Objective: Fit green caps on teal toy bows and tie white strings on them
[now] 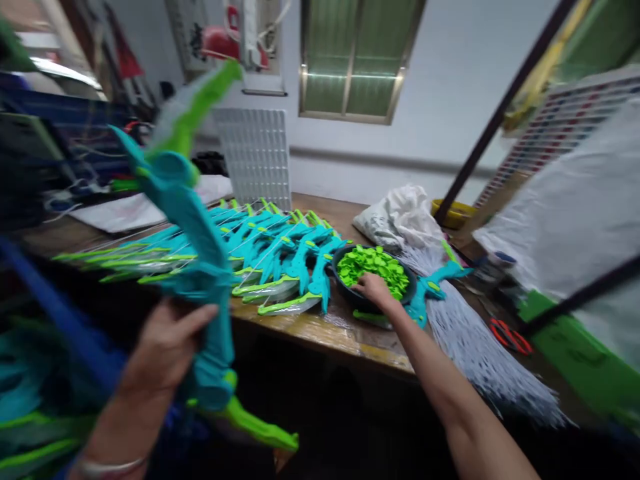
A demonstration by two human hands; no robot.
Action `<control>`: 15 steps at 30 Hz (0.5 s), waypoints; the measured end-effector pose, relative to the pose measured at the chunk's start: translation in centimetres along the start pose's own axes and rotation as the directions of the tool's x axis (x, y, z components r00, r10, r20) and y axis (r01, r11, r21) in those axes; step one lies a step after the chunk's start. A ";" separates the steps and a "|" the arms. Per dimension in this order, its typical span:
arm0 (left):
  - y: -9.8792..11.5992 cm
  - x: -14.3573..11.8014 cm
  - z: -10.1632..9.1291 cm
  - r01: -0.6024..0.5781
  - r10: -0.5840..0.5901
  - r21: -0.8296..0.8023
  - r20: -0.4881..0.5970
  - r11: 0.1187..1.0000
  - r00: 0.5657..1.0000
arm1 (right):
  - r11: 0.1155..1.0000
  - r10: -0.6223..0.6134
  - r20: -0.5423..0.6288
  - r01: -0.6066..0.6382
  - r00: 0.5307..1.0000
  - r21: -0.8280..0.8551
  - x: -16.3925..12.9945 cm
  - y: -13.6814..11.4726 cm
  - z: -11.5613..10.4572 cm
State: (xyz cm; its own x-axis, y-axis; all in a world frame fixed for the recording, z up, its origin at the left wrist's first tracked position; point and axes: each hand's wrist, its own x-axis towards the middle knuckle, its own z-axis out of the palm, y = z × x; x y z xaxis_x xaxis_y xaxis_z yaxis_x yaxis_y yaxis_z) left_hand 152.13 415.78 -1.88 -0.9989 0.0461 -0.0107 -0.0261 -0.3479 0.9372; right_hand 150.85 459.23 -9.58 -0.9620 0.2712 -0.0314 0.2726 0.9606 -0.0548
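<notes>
Toy bow (214, 257), teal and green, is being gripped in the left hand (167, 340) before the counter (310, 327); the right hand (373, 289) is touching green pieces (377, 263) in a dark bowl (345, 292), its grasp unclear.

I see a rounded silvery bracelet (113, 469) circling the left forearm (123, 423), well back from the fingers of the left hand (167, 340); blur hides its finer detail. That hand is ungloved. So is the right hand (373, 288), and behind its fingers the slender right forearm (430, 357) is bare, broadening toward the elbow (457, 420).
</notes>
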 end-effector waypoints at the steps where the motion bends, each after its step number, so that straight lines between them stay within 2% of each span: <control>1: -1.4 -1.0 0.6 0.072 -0.071 -0.057 0.021 0.996 0.997 | 1.000 0.008 -0.026 -0.008 1.000 -0.013 -0.2 0.0 0.0; 2: -3.0 -1.9 1.4 0.134 -0.129 -0.098 0.062 0.986 0.990 | 1.000 0.011 -0.049 -0.013 0.999 -0.021 -0.3 0.1 0.1; 4: -6.0 -3.3 2.6 0.182 -0.165 -0.157 0.113 0.971 0.980 | 1.000 0.023 -0.100 -0.025 0.995 -0.018 -0.4 0.2 0.1; 8: -9.9 -5.2 3.1 0.177 -0.147 -0.172 0.170 0.969 0.974 | 0.990 0.139 -0.236 -0.128 0.962 0.064 -0.6 0.3 0.3; 12: -10.9 -6.0 2.5 0.166 -0.133 -0.145 0.211 0.976 0.968 | 0.932 0.299 -0.291 -0.212 0.909 0.295 -0.3 1.0 0.2; 15: -10.7 -5.7 2.4 0.169 -0.135 -0.140 0.227 0.976 0.965 | 0.805 0.406 -0.217 -0.235 0.888 0.544 -0.1 1.7 -0.1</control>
State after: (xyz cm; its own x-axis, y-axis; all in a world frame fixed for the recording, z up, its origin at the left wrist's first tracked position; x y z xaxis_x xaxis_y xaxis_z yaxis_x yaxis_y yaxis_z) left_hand 158.24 421.46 -11.06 -0.9510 0.3037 -0.0578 -0.2002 -0.4628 0.8636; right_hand 151.45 460.87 -9.52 -0.7469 0.6439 0.1662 0.4541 0.6765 -0.5798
